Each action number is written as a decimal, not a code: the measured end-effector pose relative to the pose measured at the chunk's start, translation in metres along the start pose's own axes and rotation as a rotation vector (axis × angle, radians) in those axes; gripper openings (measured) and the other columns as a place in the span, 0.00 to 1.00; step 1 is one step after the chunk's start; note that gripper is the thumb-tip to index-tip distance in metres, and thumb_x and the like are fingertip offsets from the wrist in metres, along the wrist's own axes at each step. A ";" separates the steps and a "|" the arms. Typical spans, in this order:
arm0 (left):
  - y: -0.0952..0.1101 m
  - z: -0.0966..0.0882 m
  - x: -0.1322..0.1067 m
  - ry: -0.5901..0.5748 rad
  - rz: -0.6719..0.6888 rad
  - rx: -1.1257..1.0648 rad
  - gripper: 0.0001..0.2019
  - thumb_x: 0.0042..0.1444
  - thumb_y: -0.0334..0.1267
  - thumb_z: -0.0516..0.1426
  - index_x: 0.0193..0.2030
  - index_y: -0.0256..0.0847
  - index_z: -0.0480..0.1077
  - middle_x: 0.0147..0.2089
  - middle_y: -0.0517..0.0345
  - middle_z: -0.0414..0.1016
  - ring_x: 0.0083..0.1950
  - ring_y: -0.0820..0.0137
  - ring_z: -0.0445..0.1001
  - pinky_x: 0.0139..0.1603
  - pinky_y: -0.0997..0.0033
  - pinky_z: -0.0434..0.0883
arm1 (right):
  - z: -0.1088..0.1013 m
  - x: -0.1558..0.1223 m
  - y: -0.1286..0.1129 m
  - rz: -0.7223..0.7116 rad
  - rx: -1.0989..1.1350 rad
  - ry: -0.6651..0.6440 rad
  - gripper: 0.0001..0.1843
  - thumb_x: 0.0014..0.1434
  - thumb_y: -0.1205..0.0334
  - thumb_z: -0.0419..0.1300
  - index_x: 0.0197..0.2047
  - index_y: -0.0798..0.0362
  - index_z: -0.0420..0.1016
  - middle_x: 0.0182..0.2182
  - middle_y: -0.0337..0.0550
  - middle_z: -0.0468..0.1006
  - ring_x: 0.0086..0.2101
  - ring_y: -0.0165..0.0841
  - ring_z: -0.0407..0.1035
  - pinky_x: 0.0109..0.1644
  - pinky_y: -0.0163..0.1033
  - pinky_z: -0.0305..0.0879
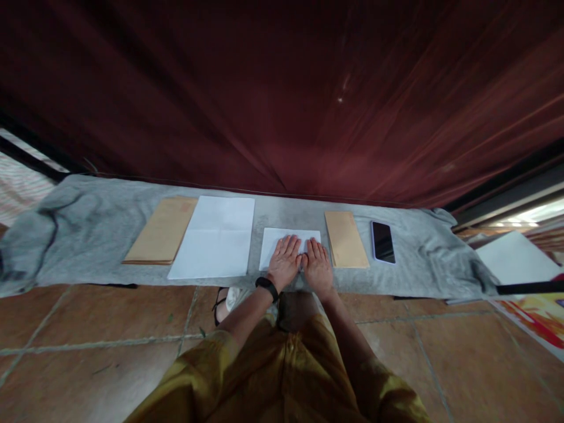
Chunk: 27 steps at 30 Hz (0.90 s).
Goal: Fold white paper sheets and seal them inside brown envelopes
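A small white sheet of paper (267,247), apparently folded, lies on the grey cloth in front of me. Flat on its middle rests my left hand (285,258), fingers stretched out, with a dark band on the wrist. Beside it, my right hand (317,264) presses flat on the paper's right part, fingers extended, the two thumbs close together. Both palms hide the lower middle of the paper. Larger white sheets (215,238) with faint creases lie to the left. Brown envelopes (161,232) sit partly under them, and another brown envelope stack (346,239) is right of my hands.
A phone (383,242) with a dark screen lies at the right on the grey cloth (423,252) covering the narrow bench. A dark red curtain (282,106) hangs along the far edge. A white board (517,258) and a colourful printed sheet (535,317) are at far right.
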State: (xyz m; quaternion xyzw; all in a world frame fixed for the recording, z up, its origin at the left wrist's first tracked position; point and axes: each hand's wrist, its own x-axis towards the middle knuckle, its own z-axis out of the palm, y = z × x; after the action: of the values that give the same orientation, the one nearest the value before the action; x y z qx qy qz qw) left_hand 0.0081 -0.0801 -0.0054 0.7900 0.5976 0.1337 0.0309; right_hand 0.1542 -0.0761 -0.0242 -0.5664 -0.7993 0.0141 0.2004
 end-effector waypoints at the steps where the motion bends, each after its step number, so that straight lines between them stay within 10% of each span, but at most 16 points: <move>1: -0.002 0.001 -0.001 -0.002 -0.002 -0.001 0.27 0.70 0.41 0.45 0.72 0.34 0.58 0.76 0.48 0.54 0.78 0.58 0.47 0.77 0.48 0.46 | 0.000 0.000 0.000 -0.001 0.000 0.001 0.28 0.72 0.60 0.45 0.71 0.63 0.59 0.69 0.60 0.60 0.69 0.45 0.53 0.70 0.56 0.53; 27: -0.028 -0.009 -0.041 0.042 -0.139 0.033 0.30 0.70 0.45 0.44 0.74 0.30 0.54 0.76 0.41 0.52 0.78 0.58 0.47 0.76 0.50 0.50 | -0.001 -0.025 0.008 0.065 -0.001 0.034 0.30 0.73 0.58 0.43 0.73 0.62 0.55 0.69 0.61 0.62 0.67 0.46 0.55 0.68 0.57 0.55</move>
State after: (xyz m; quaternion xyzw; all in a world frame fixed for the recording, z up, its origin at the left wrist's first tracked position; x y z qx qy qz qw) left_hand -0.0307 -0.1127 -0.0095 0.7440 0.6536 0.1378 0.0145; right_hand 0.1690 -0.0959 -0.0326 -0.5922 -0.7770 0.0105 0.2131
